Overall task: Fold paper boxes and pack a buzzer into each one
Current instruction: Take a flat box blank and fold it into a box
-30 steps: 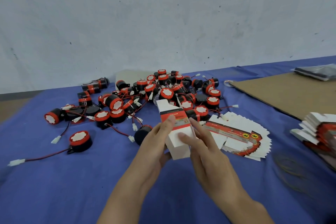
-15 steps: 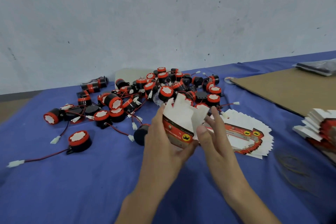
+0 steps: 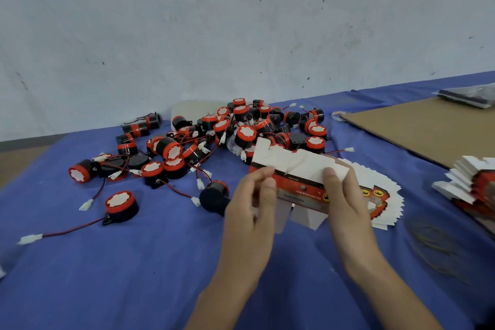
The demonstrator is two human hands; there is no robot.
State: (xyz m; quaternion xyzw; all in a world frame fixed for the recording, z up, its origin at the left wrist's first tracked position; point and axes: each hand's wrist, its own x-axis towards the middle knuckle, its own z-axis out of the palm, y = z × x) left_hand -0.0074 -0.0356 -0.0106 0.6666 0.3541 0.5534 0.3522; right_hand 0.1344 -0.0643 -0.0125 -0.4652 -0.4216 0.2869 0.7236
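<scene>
Blue cloth [image 3: 134, 276] is seen covering the table, with a pale scuffed wall [image 3: 241, 21] behind it. At the near left a lone buzzer [image 3: 122, 205], black with a red-rimmed white face, is noted lying face up. Its red and black lead runs left to a white connector [image 3: 30, 238]. Farther back, a loose heap of buzzers [image 3: 241, 128] of the same kind is spread from left of centre to the middle of the table, leads tangled among them. One black buzzer [image 3: 214, 195] is recorded just beside the left hand [image 3: 249, 217], on its left. The paper box [image 3: 297, 166] is held off the cloth between both hands, on the near side of the heap. It is not yet squared up: white flaps point far, a red printed band crosses the middle, and more white flaps hang on the near side. Its left end is pinched between thumb and fingers of the left hand. Its right part is gripped by the right hand [image 3: 348, 209], thumb pressed on the white flap, fingers hidden behind. Partly covered by that hand, a fanned stack of flat boxes [image 3: 388, 195] lies on the cloth. Rubber bands [image 3: 434, 244] are seen at the near right, a brown cardboard sheet [image 3: 428, 128] at the far right, and a second stack of flat boxes [image 3: 471, 185] at the right edge.
</scene>
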